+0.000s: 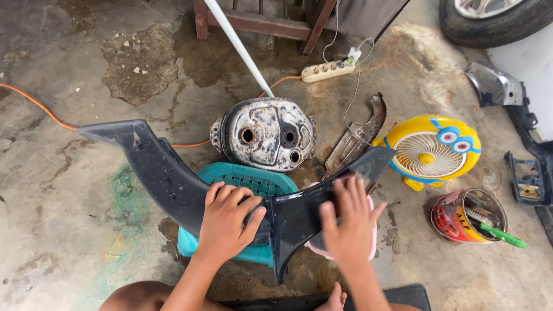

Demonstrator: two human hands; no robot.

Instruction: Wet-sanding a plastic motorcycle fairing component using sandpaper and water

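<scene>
A long dark blue plastic motorcycle body panel (161, 167) lies across a teal plastic stool (253, 178). My left hand (227, 222) grips the panel's middle, fingers curled over its upper edge. My right hand (348, 222) presses flat on the panel's right wing, fingers spread; whether it holds a small pad under the palm is hidden. A pink-white object (373, 230) shows under the right hand, mostly covered.
A worn white fuel tank (265, 133) lies behind the stool. A rusty metal guard (357, 138), a yellow toy-faced fan (431, 152), a tin with a green brush (469, 216), a power strip (328, 70), an orange cable (40, 106), dark panels (527, 167) and a tyre (489, 20) surround me on wet concrete.
</scene>
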